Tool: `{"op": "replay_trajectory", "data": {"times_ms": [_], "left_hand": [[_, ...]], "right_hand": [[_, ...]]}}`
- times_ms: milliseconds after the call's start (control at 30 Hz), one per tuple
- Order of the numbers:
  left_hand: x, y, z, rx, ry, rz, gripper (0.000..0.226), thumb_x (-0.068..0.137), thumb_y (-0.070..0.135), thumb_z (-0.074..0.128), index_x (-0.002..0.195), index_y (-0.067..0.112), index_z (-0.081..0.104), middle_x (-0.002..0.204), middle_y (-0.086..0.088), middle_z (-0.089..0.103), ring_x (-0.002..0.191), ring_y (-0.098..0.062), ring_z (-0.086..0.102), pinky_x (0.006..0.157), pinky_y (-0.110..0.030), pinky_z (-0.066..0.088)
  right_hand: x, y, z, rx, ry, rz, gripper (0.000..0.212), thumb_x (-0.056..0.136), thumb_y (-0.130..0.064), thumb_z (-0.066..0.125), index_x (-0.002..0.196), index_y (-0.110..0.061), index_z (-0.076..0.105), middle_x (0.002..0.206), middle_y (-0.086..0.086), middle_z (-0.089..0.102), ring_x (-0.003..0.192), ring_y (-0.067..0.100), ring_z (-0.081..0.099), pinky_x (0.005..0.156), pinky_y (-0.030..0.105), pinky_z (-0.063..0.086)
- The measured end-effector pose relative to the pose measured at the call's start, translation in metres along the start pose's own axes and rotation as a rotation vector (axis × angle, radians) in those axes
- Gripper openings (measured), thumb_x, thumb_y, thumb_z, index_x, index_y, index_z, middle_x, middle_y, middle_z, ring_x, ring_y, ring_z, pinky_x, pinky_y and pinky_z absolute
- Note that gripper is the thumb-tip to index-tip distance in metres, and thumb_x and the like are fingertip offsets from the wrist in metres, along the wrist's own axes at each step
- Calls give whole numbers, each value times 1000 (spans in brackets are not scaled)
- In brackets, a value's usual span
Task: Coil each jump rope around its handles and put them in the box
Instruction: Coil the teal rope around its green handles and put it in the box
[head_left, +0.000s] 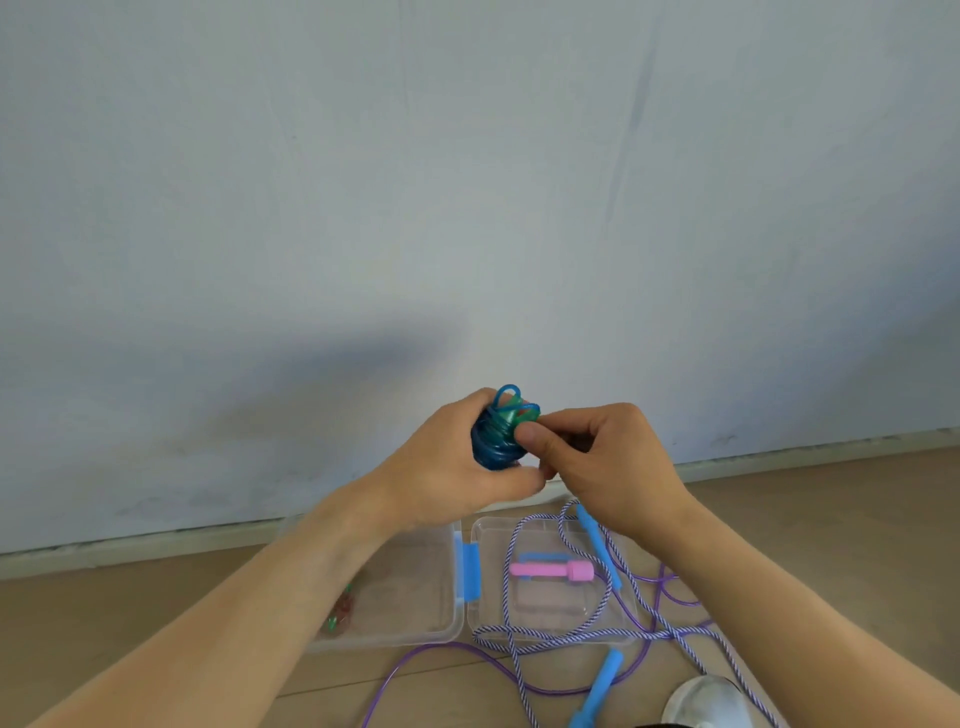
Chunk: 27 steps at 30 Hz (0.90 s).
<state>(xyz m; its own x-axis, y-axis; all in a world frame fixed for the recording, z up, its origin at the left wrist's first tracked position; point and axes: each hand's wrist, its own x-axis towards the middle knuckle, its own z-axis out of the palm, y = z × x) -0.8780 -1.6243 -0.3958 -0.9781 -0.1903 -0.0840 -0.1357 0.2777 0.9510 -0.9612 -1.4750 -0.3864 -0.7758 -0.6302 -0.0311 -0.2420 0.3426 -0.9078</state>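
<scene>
Two hands meet above the floor: the left hand (457, 462) grips a tightly coiled blue jump rope (496, 439), while the right hand (597, 457) pinches its loose end between thumb and fingers. Below them lies the clear box (457, 631) (a wound bundle shows inside it, partly hidden by the forearm) with its lid (488, 530) beside it. Across the lid sprawl a striped rope with blue handles (597, 540), a purple rope (415, 657) and a pink handle (553, 570).
</scene>
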Motion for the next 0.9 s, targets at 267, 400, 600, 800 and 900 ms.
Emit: {"op": "replay_trajectory", "data": {"times_ms": [267,400,600,800,900], "left_hand": [[-2,6,-4,-138,30,-48,17,95,20,64,108,11,65,84,-10,69,72,-12,65,62,-34,49],[3,3,0,-140,175,-150,16,92,22,64,99,8,66,76,-11,71,62,-23,58,59,-34,48],[4,4,-2,-219,198,-178,14,92,13,60,98,3,68,74,-13,70,66,-19,61,60,-34,48],[0,6,0,-205,166,-155,13,91,9,59,101,5,67,85,-8,74,71,-19,64,60,-33,49],[-2,8,4,-194,143,-163,13,93,9,57,102,5,66,75,0,72,61,-8,63,55,-26,48]], "right_hand": [[-1,-2,-1,183,11,96,15,90,-26,69,85,-14,77,64,2,70,45,11,53,48,25,47],[-1,-1,2,-10,137,-2,13,84,-25,75,96,-20,75,69,-5,73,61,8,70,60,21,57],[-4,-2,0,-36,84,-127,18,83,-25,77,101,-25,76,83,-9,71,75,7,66,68,17,53],[-1,-8,2,119,199,-84,6,87,-24,72,88,-29,75,95,-3,68,70,8,66,60,20,52],[-2,-12,1,190,167,-57,12,91,-16,67,101,-23,72,97,-1,68,69,9,71,65,15,53]]}}
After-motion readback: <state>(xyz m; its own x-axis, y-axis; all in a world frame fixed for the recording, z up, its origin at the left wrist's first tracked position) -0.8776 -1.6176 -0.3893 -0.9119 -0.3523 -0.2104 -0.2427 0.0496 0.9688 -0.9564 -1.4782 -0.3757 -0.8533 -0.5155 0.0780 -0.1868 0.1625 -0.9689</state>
